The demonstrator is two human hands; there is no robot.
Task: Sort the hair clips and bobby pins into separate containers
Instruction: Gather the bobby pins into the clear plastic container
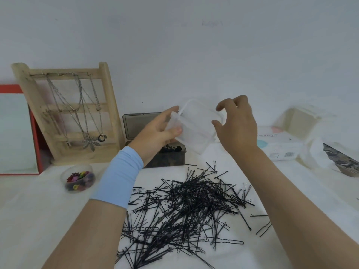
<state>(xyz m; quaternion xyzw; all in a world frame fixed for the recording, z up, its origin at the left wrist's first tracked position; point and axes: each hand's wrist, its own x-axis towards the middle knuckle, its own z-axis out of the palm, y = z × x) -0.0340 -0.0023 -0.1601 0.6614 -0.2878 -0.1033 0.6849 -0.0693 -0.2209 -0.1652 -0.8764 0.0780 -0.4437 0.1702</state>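
A big heap of black bobby pins [186, 206] lies spread on the white table in front of me. A round clear tub [78, 178] at the left holds several small coloured hair clips. Both hands are raised above the table around a clear rectangular plastic box [196, 126]. My left hand [161, 131] grips its left end, thumb on the front. My right hand [236, 123] curls its fingers round the right end. Behind the box stands a dark lidded case [165, 158], lid up, with small dark clips inside.
A wooden rack [66, 113] hung with necklaces leans on the wall at the left, beside a red-framed mirror [17, 131]. At the right sit a tissue pack [279, 144], a cream box [303, 123] and crumpled white plastic [318, 154].
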